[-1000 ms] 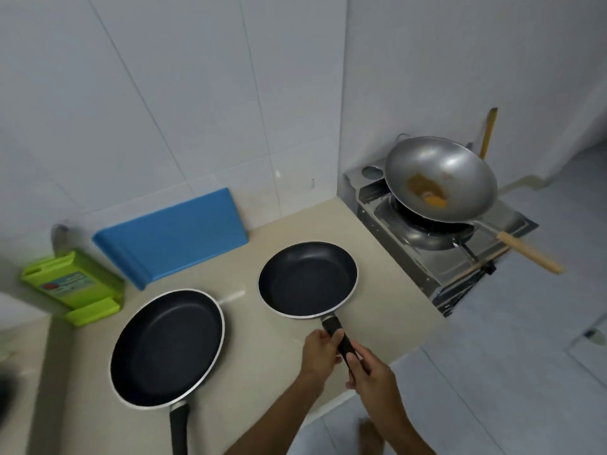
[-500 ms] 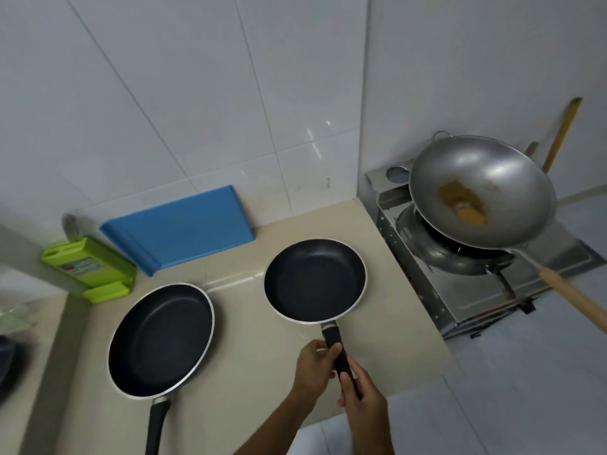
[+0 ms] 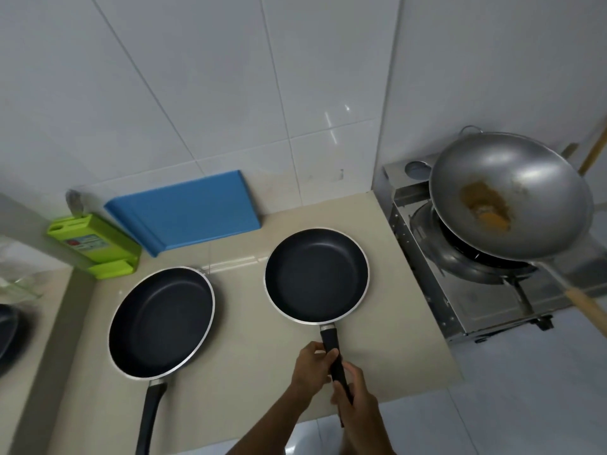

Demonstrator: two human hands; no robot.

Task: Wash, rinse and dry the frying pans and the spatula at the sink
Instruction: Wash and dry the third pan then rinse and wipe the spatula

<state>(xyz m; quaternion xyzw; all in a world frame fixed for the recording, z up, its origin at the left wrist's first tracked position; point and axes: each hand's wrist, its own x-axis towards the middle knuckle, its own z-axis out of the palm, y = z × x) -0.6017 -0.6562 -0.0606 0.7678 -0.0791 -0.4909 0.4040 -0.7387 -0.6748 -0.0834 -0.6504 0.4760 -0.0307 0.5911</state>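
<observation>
Gripping is shared between both hands: the left hand is curled round the handle of the small pan just behind the bowl, and the right hand is wrapped round the handle's tail end, just beside the left. Neither hand is spread; both are closed on that one handle. The small pan is held level over the counter, near its front edge; whether its base touches the counter cannot be told.

The step is judged to be a pick-up for the carry to the sink, which is not plainly in view. It is done well if the pan is lifted straight up before any swing and carried level, and if one hand is freed only once the weight is settled in the other.

To the left the large pan lies flat, near but apart, so a leftward path is best taken above its rim. To the right the wok on the stove is well apart. A blue board and a green holder stand at the wall. No spatula is made out with certainty.
</observation>
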